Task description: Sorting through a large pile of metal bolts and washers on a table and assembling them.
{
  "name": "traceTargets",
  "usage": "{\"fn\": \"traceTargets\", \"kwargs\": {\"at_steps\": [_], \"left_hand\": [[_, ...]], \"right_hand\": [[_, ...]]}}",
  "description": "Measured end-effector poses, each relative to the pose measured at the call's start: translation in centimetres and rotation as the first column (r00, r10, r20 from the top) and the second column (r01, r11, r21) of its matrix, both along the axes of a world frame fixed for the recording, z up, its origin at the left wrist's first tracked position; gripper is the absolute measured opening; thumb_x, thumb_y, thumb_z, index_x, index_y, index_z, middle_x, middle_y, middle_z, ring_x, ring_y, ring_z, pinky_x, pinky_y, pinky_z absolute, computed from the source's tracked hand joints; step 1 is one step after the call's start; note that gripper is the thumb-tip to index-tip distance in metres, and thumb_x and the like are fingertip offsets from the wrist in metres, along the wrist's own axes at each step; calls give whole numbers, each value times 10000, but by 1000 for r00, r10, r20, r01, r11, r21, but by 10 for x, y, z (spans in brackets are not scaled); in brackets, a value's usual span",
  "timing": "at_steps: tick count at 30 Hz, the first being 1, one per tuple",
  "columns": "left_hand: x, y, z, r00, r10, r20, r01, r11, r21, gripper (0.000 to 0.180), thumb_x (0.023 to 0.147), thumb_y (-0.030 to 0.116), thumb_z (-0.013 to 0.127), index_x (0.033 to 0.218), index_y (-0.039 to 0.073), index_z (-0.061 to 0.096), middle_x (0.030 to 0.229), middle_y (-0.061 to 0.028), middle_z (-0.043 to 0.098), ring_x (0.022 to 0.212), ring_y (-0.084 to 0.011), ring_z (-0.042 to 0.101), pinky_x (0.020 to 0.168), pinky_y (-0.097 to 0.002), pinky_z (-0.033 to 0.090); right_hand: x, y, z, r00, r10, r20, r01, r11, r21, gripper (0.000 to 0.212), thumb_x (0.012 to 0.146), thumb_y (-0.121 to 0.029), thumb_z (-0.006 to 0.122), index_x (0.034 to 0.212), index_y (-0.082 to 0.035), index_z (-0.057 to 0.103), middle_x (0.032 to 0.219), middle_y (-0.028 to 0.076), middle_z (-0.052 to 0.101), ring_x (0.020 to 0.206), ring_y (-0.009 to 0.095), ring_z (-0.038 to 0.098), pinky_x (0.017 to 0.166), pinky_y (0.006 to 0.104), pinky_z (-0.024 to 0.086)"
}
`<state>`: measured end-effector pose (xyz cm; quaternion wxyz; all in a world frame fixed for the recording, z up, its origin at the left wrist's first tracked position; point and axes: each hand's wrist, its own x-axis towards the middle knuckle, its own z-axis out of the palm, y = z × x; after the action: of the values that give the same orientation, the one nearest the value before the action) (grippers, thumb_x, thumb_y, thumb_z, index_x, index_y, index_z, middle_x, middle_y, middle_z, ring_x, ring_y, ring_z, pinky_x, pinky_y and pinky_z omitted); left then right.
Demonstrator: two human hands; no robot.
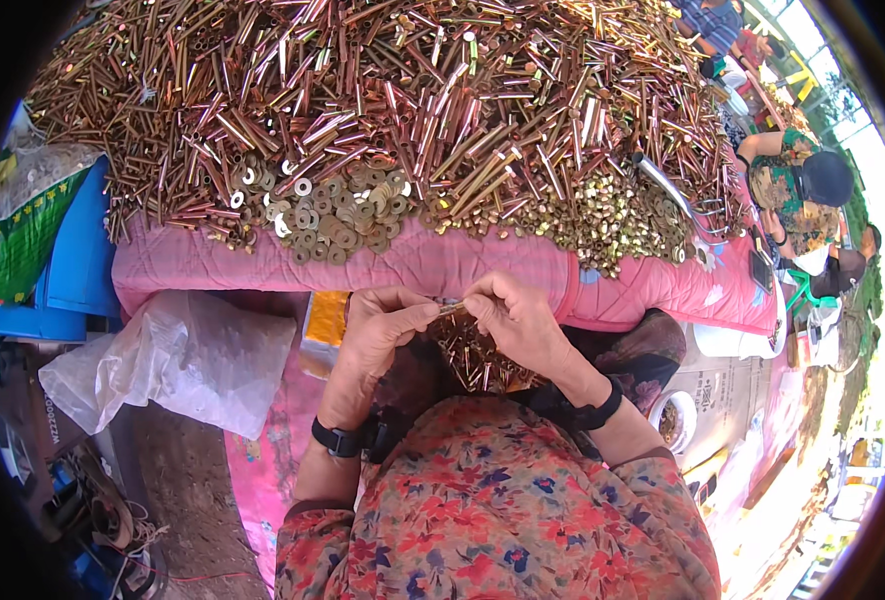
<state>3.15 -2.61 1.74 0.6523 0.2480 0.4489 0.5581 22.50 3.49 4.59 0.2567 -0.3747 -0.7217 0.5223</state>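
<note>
My left hand (388, 325) and my right hand (511, 318) meet in front of my lap, just short of the pink quilted edge. Thumb and fingers of each are pinched on a thin metal rod (451, 308) stretching between them; its exact kind is too small to make out. Beneath the hands, a pile of finished-looking copper-coloured metal pieces (483, 362) lies at my lap. Beyond them are a heap of flat round washers (338, 220) and, to its right, a heap of small brass-coloured nuts (608, 215).
Copper-coloured metal tubes (363, 90) cover the pink quilt (363, 268). A metal hand rake (668, 185) lies at right, near a phone (761, 270). A clear plastic bag (178, 355) and blue bin (75, 255) are left; a white bucket (673, 420) is right. Other people (798, 190) sit farther right.
</note>
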Motion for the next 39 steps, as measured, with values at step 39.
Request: {"fn": "traceTargets", "kwargs": {"at_steps": [39], "left_hand": [[9,3,-4,908,-354,-223,400,892,209,128,801,98,693,894,12,678,814,-4,649,752,-61,576,677,-212,459]], "right_hand": [[7,20,-6,984,172,47,-135,891,-433,377,933,-328,513,780,10,579,614,10,528,592,95,519,528,258,409]]}}
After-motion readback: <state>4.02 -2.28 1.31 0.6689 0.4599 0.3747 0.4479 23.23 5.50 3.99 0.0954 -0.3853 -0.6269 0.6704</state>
